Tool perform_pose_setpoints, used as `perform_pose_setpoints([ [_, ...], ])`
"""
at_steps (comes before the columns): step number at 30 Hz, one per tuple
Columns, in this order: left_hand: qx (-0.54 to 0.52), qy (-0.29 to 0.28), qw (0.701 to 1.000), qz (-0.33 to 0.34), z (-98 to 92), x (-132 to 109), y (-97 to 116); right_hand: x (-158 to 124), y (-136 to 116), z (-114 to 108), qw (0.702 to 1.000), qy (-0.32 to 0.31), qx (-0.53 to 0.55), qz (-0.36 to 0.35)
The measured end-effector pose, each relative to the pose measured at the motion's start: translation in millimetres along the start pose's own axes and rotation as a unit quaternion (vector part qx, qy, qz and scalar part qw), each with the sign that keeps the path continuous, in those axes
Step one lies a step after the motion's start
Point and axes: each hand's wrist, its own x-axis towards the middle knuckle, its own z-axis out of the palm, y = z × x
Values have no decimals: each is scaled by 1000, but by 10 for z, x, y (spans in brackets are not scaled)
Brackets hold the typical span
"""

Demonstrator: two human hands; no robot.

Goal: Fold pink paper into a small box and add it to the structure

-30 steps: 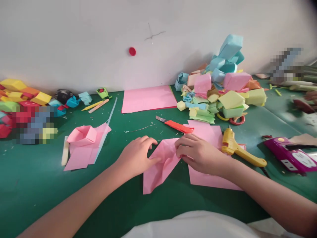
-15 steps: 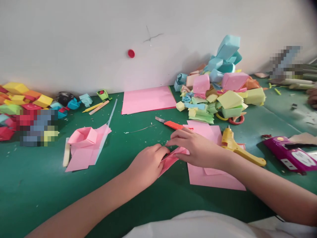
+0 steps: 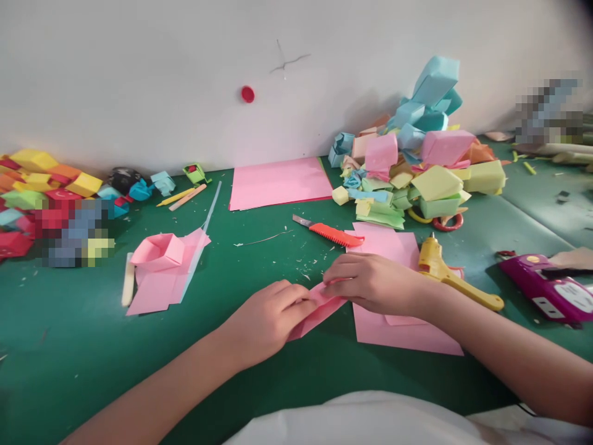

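Note:
Both hands grip a folded piece of pink paper (image 3: 319,314) over the green table. My left hand (image 3: 271,315) is closed on its left end, with the thumb hidden. At its upper right end, my right hand (image 3: 365,281) has its fingers closed over the edge. Under my right forearm lie flat pink paper sheets (image 3: 389,247). A red-handled craft knife (image 3: 336,235) rests just beyond my hands, its blade out to the left. Off to the left, a folded pink paper box (image 3: 160,252) sits on more pink paper pieces.
A yellow hot glue gun (image 3: 440,269) lies right of my right hand, near a purple device (image 3: 542,287). Colourful folded paper shapes (image 3: 435,185) pile up at the back right. A pink paper stack (image 3: 280,182) lies by the wall. A translucent stick (image 3: 204,235) leans across the left pieces.
My right hand has shifted slightly right and its fingers have closed down on the pink paper. My left fingers have slid along the fold. The paper's flat face now shows more.

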Motion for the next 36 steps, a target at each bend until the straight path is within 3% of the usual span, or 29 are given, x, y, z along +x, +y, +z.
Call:
perform_pose_setpoints([
  [6,-45,-14,998,31,-19,-37,50,-78,-33,-79,998,-35,49,27],
  [11,-63,-9,996,56,-27,-112,32,-193,-71,-43,999,-23,31,23],
  [21,-69,2,997,18,-19,-253,27,-274,-97,48,997,-23,60,52],
  [25,-84,11,996,33,-3,-282,21,-241,-72,41,994,-33,79,71],
  [36,-4,0,995,103,10,-290,-13,-259,-37,68,993,-29,97,66],
])
